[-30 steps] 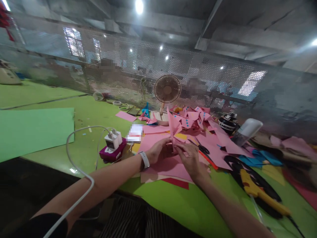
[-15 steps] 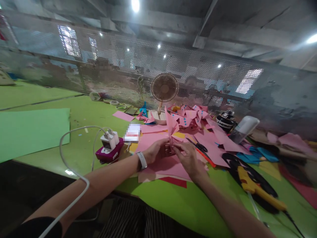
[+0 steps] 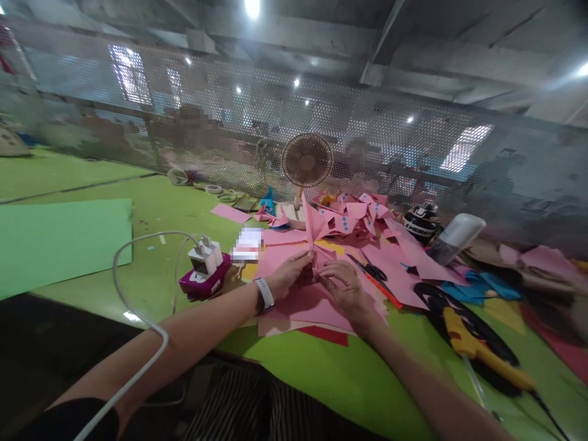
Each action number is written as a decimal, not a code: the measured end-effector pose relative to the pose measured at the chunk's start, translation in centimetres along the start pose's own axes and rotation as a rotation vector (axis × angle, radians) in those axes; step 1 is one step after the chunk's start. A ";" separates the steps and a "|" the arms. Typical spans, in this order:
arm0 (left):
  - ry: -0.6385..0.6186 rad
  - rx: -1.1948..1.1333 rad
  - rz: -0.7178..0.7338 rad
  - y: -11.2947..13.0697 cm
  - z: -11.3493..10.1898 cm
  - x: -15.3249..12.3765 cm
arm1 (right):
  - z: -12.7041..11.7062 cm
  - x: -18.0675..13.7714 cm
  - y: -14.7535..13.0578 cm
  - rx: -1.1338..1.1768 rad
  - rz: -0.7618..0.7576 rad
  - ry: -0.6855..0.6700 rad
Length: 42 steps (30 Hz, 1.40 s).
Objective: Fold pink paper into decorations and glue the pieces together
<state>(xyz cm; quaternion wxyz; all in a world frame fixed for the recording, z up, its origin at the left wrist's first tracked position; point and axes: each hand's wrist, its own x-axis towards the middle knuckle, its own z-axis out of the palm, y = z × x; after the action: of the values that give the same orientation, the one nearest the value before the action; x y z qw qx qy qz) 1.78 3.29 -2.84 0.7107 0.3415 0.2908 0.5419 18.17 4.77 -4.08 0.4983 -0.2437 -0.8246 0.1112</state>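
Observation:
My left hand and my right hand meet over a stack of pink paper sheets on the green table. Both pinch the base of a folded pink paper piece that stands up between them, its points fanning upward. My left wrist wears a white band. Behind the hands lies a heap of finished pink folded pieces with blue dots.
A small fan stands at the back before a perforated metal screen. Scissors and a yellow glue gun lie to the right. A magenta power strip with a white charger and its cable sit left, beside a large green sheet.
The folded pink piece has spread wider between my hands, and both hands have shifted slightly. The view has moved a little.

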 end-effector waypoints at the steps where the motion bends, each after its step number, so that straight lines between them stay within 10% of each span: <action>1: -0.008 0.005 0.017 0.0 0.0 0.0 | 0.0 0.0 -0.1 -0.001 0.023 -0.011; 42: -0.127 0.126 0.022 -0.2 1.3 -0.9 | 0.4 0.1 -1.2 -0.047 0.390 0.123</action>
<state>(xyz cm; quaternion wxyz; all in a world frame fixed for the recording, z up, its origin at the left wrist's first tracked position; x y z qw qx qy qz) 2.74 2.19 -2.20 0.6990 0.4222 0.2749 0.5076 17.43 3.82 -3.67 0.5109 -0.4166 -0.7322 0.1709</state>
